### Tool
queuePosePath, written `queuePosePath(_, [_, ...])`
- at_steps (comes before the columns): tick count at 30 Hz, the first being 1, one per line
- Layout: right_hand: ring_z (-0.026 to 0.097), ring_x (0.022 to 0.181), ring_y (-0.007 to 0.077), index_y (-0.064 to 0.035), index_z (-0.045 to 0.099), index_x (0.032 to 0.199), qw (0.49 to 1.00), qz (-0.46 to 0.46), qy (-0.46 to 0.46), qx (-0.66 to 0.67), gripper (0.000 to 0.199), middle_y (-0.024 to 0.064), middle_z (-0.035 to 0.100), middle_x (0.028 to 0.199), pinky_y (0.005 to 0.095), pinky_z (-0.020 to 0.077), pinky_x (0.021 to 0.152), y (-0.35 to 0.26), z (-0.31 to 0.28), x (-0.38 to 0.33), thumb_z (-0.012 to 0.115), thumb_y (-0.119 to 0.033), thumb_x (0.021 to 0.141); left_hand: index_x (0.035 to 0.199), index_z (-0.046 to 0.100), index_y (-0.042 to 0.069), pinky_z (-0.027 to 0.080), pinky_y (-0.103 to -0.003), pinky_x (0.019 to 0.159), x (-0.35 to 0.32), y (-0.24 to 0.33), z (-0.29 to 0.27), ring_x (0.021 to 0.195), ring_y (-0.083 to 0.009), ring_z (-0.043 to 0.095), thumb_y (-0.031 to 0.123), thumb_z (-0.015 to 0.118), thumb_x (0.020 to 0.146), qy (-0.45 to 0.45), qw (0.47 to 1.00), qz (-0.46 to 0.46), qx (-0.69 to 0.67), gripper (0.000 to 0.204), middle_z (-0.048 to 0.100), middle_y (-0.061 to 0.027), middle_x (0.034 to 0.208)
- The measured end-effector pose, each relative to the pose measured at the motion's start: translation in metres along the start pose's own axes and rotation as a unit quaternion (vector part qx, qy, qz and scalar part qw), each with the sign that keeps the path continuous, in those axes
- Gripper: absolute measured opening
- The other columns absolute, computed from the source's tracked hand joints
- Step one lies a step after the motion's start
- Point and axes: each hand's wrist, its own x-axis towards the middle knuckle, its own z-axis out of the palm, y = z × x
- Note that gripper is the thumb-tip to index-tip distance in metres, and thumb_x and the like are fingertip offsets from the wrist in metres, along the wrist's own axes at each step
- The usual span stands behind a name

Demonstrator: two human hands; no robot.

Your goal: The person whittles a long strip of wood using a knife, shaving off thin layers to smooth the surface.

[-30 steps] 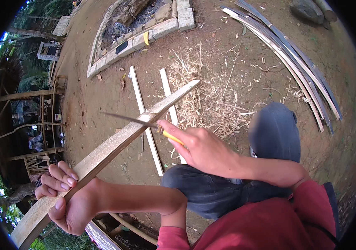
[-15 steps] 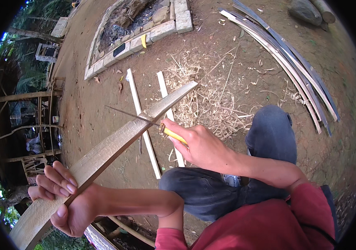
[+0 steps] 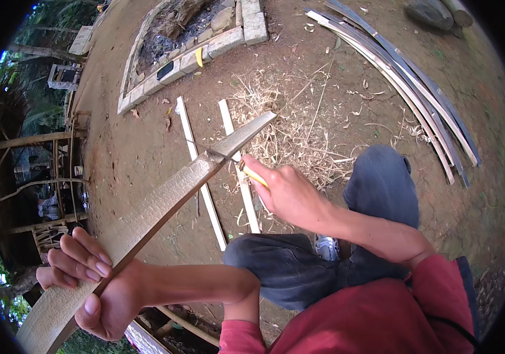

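A long pale wooden plank (image 3: 164, 197), tapering toward its far end, slants from the lower left up to the middle. My left hand (image 3: 108, 289) is closed around its near part, fingers over the top face and thumb at the lower edge. My right hand (image 3: 293, 194) grips the yellow handle of a knife (image 3: 255, 176). Its thin dark blade lies across the plank near the tapered end, beside a small raised bit or notch in the wood. Part of the handle is hidden by my fingers.
Two pale wooden strips (image 3: 210, 217) lie on the dirt below the plank, beside a heap of shavings (image 3: 288, 133). Long bent slats (image 3: 406, 74) lie at the right. A stone-edged fire pit (image 3: 226, 42) holds a dark phone (image 3: 165, 70) and a yellow object (image 3: 198, 57) on its rim.
My right hand has moved the knife slightly up and to the right, toward the plank's tapered end. My left hand keeps its grip on the plank.
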Motion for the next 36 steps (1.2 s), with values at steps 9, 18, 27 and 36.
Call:
queuePosePath(9, [0.063, 0.045, 0.0252, 0.007, 0.045, 0.137, 0.997, -0.052, 0.041, 0.033, 0.048, 0.0164, 0.062, 0.055, 0.0355, 0.0548, 0.043, 0.004, 0.0, 0.007, 0.057, -0.005, 0.092, 0.07, 0.03, 0.01, 0.027, -0.023, 0.04, -0.003, -0.002, 0.007, 0.042, -0.0129, 0.027, 0.014, 0.051, 0.053, -0.014, 1.0, -0.013, -0.002, 0.027, 0.028, -0.0044, 0.054])
queuePosePath(18, [0.067, 0.052, 0.0306, 0.0059, 0.049, 0.135, 0.992, -0.093, 0.071, 0.048, 0.045, 0.0197, 0.064, 0.059, 0.0391, 0.0569, 0.051, -0.008, 0.002, 0.004, 0.057, -0.004, 0.092, 0.072, 0.031, 0.01, 0.025, -0.023, 0.039, -0.005, -0.003, 0.008, 0.041, -0.0131, 0.025, 0.014, 0.05, 0.051, 0.017, 1.0, -0.019, 0.015, 0.029, 0.028, -0.0047, 0.052])
queuePosePath(27, [0.065, 0.048, 0.0287, 0.0039, 0.051, 0.133, 0.998, -0.045, 0.037, 0.022, 0.042, 0.019, 0.063, 0.057, 0.041, 0.0552, 0.05, -0.007, -0.009, 0.003, 0.059, -0.009, 0.094, 0.073, 0.032, 0.01, 0.026, -0.023, 0.039, -0.008, -0.002, 0.01, 0.04, -0.0129, 0.025, 0.015, 0.051, 0.052, -0.003, 1.0, -0.02, 0.014, 0.029, 0.03, -0.0046, 0.052])
queuePosePath(36, [0.068, 0.054, 0.0312, 0.0038, 0.049, 0.136, 0.997, -0.06, 0.045, -0.004, 0.045, 0.0225, 0.067, 0.067, 0.0406, 0.0566, 0.054, -0.017, -0.013, -0.002, 0.059, -0.008, 0.093, 0.073, 0.033, 0.01, 0.027, -0.022, 0.039, -0.011, -0.006, 0.016, 0.04, -0.0128, 0.026, 0.014, 0.054, 0.051, -0.003, 1.0, -0.021, 0.001, 0.031, 0.03, -0.004, 0.051])
